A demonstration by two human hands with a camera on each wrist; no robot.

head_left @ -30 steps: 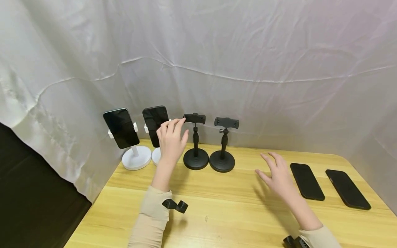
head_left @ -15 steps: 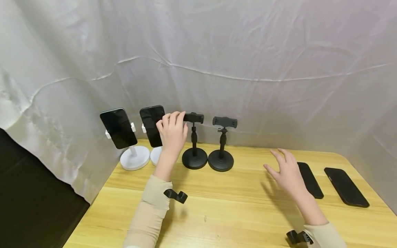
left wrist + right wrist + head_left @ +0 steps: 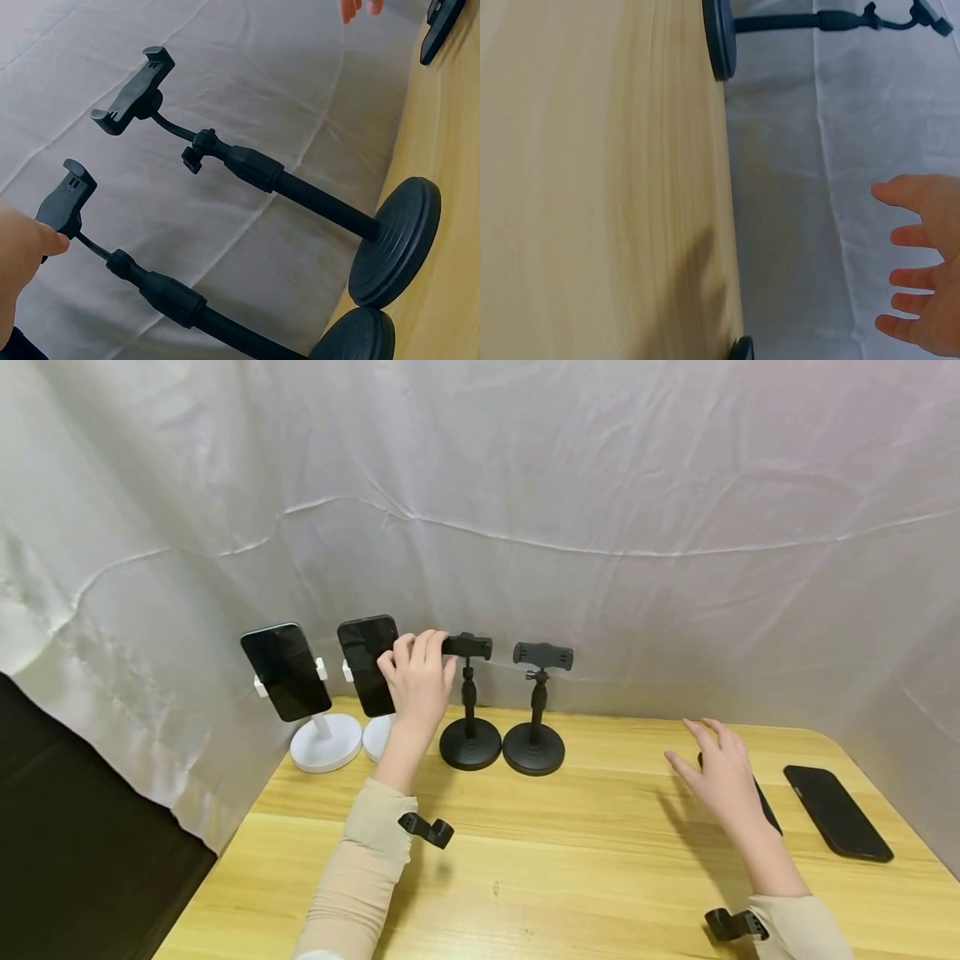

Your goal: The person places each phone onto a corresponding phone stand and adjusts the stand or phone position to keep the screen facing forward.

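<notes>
My left hand (image 3: 422,685) is at the left end of the clamp on a black phone stand (image 3: 470,743). In the left wrist view, the thumb (image 3: 54,241) presses the clamp's near end, with the other fingers hidden behind the hand. A second black phone stand (image 3: 534,747) stands just right of it, its clamp (image 3: 543,655) holding nothing. Over on the right, my right hand (image 3: 723,781) hovers with spread fingers above a black smartphone (image 3: 767,806), covering most of it. Another black smartphone (image 3: 838,812) lies flat to its right.
Two white phone stands stand at the back left. The outer one (image 3: 326,743) and the inner one (image 3: 377,737) each hold an upright smartphone, one (image 3: 287,672) fully visible. A grey cloth (image 3: 600,485) hangs behind the wooden table (image 3: 525,860).
My right hand has moved right, from beside the nearer smartphone to over it. My left hand has shifted slightly right onto the black stand's clamp.
</notes>
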